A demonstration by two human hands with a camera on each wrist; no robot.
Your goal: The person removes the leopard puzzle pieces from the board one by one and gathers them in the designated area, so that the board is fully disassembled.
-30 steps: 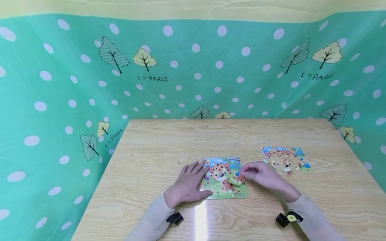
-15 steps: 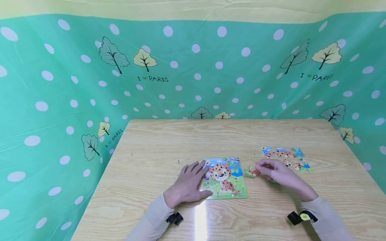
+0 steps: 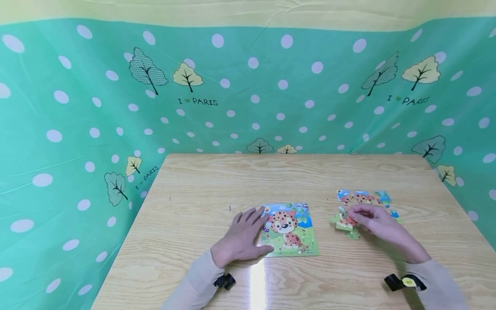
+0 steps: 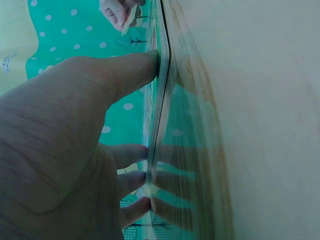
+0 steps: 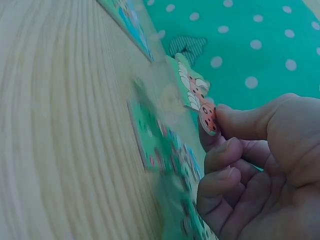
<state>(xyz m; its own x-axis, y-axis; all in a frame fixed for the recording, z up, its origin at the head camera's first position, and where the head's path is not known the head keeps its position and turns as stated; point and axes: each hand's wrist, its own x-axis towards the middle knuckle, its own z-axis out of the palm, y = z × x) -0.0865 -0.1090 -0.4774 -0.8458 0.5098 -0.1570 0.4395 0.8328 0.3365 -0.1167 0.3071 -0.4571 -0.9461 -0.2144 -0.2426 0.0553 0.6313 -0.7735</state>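
Note:
A square leopard-picture puzzle board [image 3: 294, 250] lies flat on the table in the head view. My left hand [image 3: 242, 239] rests on its left side, fingers spread; in the left wrist view the thumb and fingertips touch the board's edge. To the right, my right hand [image 3: 377, 223] pinches a puzzle piece [image 3: 343, 225] between thumb and fingers. The right wrist view shows this held puzzle piece [image 5: 192, 87], spotted orange and green, tilted above the table. Other puzzle pieces [image 3: 358, 198] lie under and beyond the right hand, some hidden by it.
The wooden table [image 3: 217, 181] runs back to a green dotted cloth [image 3: 267, 99], which hangs behind and at both sides. Black straps with small devices sit on both wrists. A bright reflection lies on the table in front of the board.
My right hand has carried the puzzle piece from above the board's right side rightward to the other pieces. The left hand has stayed on the board.

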